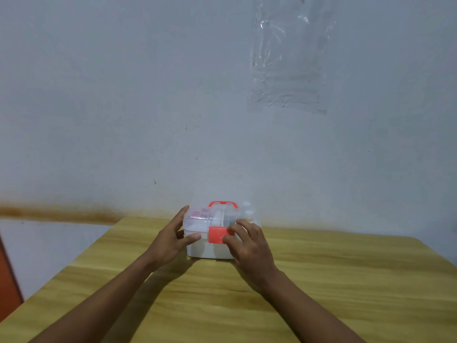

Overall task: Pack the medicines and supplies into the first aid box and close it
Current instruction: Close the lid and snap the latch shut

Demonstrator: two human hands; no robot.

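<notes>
1. Close by, two bare forearms reach in from the bottom corners and converge over the wooden tabletop (321, 280).
2. At their ends, the hands are apart, one at each end of the first aid box (210, 251).
3. Left hand (173, 240): the fingers are stretched out against the left end of the clear lid (197, 220). The thumb lies flat along the front wall, so the hand braces the box without curling round it.
4. Right hand (249, 246): the thumb and forefinger are bent onto the right part of the red latch (217, 235). The other fingers curl over the lid's front right edge.
5. The box stands upright on its white base, near the tabletop's far edge and about mid-width.
6. Its long axis runs left to right, roughly parallel to the wall. The latch side faces the person.
7. The lid is down on the base, and small reddish items show dimly through it.
8. The red handle (223, 204) arches over the top towards the rear, in line with the long axis.
9. Pale round shapes (247, 206) at the box's rear right are too blurred to identify.
10. Behind stands a grey-blue wall (148, 95) with a rust-coloured band (61, 214) low on the left.
11. A crinkled clear plastic sheet (289, 70) is stuck on the wall high on the right.
</notes>
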